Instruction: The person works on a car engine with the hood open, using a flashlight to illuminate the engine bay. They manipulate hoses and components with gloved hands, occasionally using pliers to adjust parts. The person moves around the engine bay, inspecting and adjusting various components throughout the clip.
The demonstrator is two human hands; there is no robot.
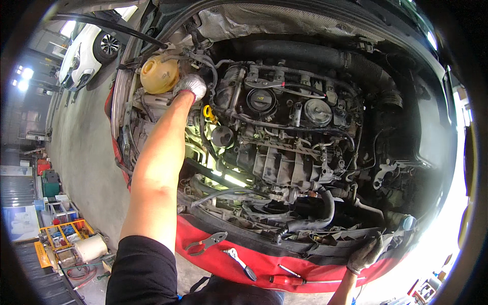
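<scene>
My left hand [192, 87], in a pale glove with a dark red cuff, reaches into the engine bay beside the yellowed coolant tank [158, 75]. Its fingers point down and away, hidden behind the glove's back, so what they touch does not show. Close to that wrist is a yellow dipstick handle [209, 114]. My right hand [366, 253], in a greyish, soiled glove, lies with fingers stretched out on the front edge of the bay at the right. Between the arms spreads the engine [284, 157], its black oil cap [262, 100] in place.
Pliers [206, 243], a ratchet [240, 263] and a red-handled screwdriver [287, 280] lie on the red fender cover [198, 229]. Long-handled pliers [290, 87] rest atop the engine. A work light [236, 180] glows low in the bay. A white car [86, 56] stands far left.
</scene>
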